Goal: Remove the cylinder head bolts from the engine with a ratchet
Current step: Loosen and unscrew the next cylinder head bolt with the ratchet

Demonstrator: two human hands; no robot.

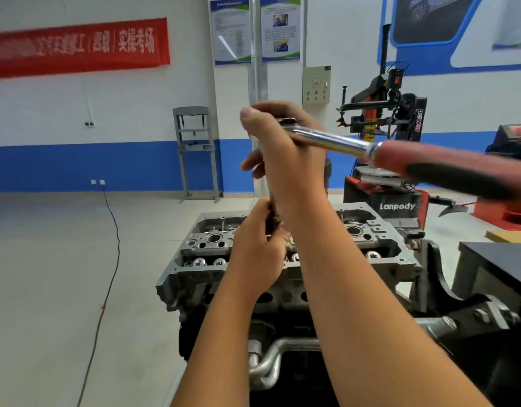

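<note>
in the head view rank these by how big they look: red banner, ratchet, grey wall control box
1. ratchet, near the camera, so its rank over the banner is unsure
2. red banner
3. grey wall control box

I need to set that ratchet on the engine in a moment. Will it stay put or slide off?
The ratchet looks like polished round steel, so it would probably roll or slide on the uneven cylinder head. Its long handle, with the thick dark grip, likely makes it tail-heavy and apt to tip off an edge. It should be stiff.
</note>
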